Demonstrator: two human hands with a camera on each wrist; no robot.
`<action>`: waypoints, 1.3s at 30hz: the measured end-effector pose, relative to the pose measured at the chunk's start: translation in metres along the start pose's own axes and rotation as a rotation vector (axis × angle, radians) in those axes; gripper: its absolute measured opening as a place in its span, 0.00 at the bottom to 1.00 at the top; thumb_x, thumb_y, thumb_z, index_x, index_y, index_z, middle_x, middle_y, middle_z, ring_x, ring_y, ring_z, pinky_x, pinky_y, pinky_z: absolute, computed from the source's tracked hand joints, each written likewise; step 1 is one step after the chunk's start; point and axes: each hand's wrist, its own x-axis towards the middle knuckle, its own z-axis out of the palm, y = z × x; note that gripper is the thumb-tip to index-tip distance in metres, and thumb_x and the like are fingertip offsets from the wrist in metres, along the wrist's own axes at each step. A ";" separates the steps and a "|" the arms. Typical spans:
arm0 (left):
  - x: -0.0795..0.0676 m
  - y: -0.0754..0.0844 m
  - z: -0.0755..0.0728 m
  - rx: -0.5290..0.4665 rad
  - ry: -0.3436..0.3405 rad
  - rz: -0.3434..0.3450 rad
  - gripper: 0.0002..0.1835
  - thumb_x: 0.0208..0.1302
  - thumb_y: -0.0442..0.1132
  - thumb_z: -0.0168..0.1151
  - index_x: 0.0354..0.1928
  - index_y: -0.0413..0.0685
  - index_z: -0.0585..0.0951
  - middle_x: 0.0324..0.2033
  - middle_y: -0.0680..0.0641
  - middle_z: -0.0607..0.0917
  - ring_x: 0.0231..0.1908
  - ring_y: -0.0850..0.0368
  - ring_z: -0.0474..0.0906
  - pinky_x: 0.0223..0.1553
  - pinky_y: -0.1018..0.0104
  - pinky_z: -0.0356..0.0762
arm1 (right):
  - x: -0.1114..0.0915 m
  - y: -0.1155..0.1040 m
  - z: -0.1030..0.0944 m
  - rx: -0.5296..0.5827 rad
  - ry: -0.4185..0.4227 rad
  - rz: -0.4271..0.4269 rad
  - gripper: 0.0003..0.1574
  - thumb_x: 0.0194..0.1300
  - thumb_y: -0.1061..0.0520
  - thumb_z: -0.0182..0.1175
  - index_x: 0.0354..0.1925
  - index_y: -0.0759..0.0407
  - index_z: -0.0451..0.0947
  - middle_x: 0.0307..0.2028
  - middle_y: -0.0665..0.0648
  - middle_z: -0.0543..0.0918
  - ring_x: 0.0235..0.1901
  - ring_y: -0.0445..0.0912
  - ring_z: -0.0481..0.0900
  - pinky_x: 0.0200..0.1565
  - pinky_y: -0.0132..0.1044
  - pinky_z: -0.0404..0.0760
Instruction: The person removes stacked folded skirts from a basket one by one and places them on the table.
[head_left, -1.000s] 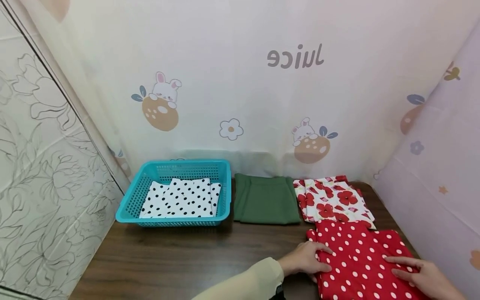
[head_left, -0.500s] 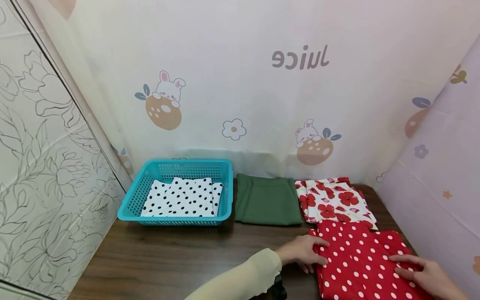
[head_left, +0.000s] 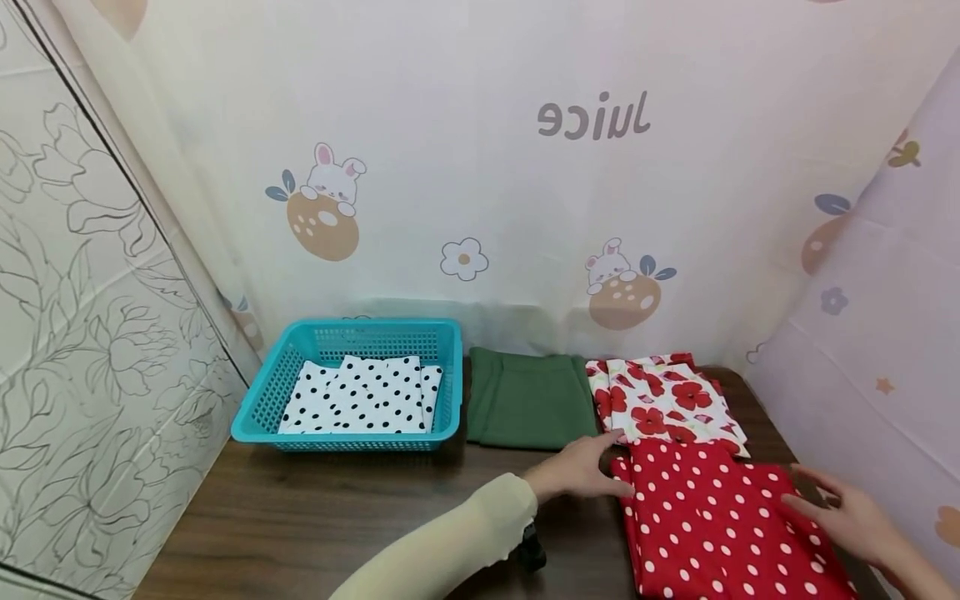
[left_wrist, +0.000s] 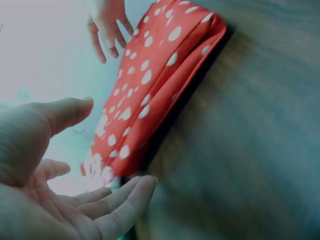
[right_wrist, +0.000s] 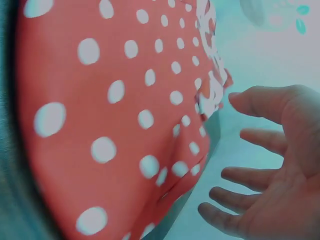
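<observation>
A folded red cloth with white dots lies on the table at the front right. My left hand is at its left edge, fingers spread and extended; the left wrist view shows nothing between thumb and fingers. On the cloth's right side my right hand has its fingers spread, and in the right wrist view a gap shows between them and the cloth. Just behind lies a folded white cloth with red flowers, its front overlapped by the dotted one. A folded green cloth lies left of the floral one.
A turquoise plastic basket stands at the back left, holding a folded white cloth with black dots. Printed curtains hang behind the brown wooden table and along both its sides.
My left hand has come off the top of the red dotted cloth, moving left and back to its edge. My right hand has shifted back and off its top on the right.
</observation>
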 end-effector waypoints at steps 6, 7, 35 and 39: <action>-0.003 0.005 -0.032 0.067 0.034 0.135 0.46 0.67 0.56 0.68 0.82 0.65 0.56 0.76 0.53 0.67 0.73 0.63 0.65 0.68 0.64 0.71 | 0.013 -0.038 -0.011 -0.139 0.125 -0.148 0.57 0.71 0.36 0.61 0.72 0.79 0.54 0.62 0.91 0.60 0.56 0.84 0.65 0.45 0.71 0.80; -0.003 0.006 -0.037 0.072 0.039 0.160 0.46 0.66 0.57 0.67 0.82 0.66 0.55 0.76 0.53 0.67 0.73 0.63 0.65 0.68 0.64 0.71 | 0.016 -0.045 -0.011 -0.155 0.133 -0.170 0.59 0.70 0.34 0.60 0.73 0.78 0.53 0.62 0.91 0.61 0.57 0.84 0.65 0.45 0.73 0.79; -0.092 -0.052 -0.175 0.283 0.304 0.038 0.51 0.65 0.70 0.61 0.83 0.71 0.47 0.81 0.45 0.55 0.79 0.41 0.55 0.71 0.33 0.63 | 0.073 -0.239 0.032 -0.210 0.192 -0.531 0.64 0.64 0.30 0.63 0.81 0.61 0.49 0.76 0.76 0.56 0.73 0.75 0.59 0.62 0.75 0.69; -0.114 -0.074 -0.191 0.297 0.348 -0.013 0.52 0.66 0.69 0.60 0.83 0.68 0.45 0.81 0.41 0.53 0.80 0.38 0.51 0.71 0.29 0.60 | 0.084 -0.251 0.048 -0.193 0.224 -0.590 0.64 0.65 0.30 0.62 0.81 0.64 0.50 0.76 0.74 0.59 0.72 0.72 0.61 0.65 0.73 0.67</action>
